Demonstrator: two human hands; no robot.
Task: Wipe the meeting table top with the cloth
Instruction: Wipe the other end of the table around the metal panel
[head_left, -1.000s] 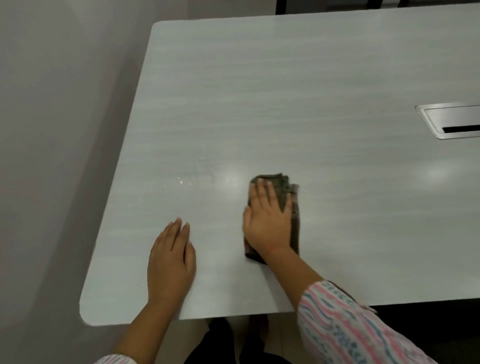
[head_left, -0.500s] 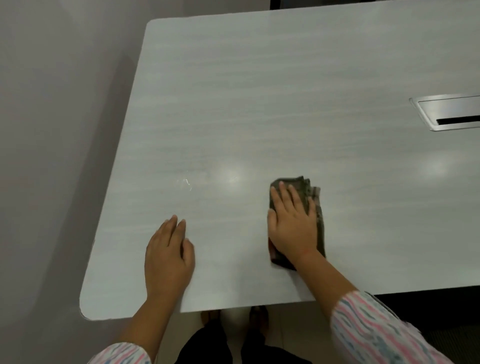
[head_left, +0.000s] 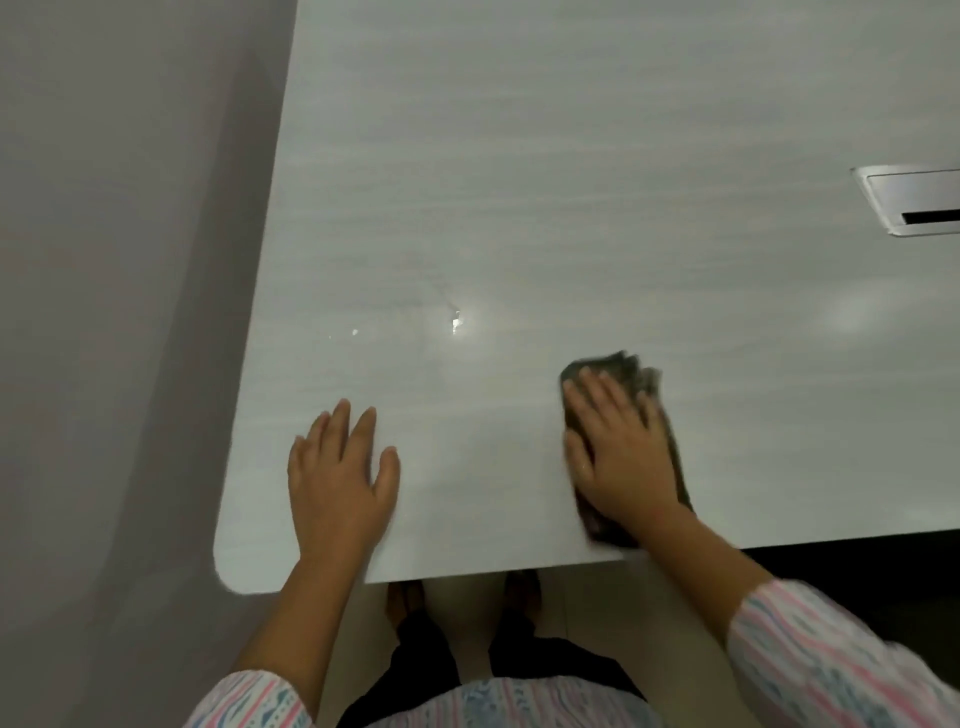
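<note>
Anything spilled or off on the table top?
Yes: small glinting specks on the table, left of the cloth under the right hand. They look like droplets or residue, not yet wiped.

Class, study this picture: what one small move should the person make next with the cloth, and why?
Probably slide the cloth left and away, toward the bright specks on the table top. The right hand presses flat on the cloth close to the near edge, the specks lie off to its left, and the left hand rests flat, out of that path.
</note>
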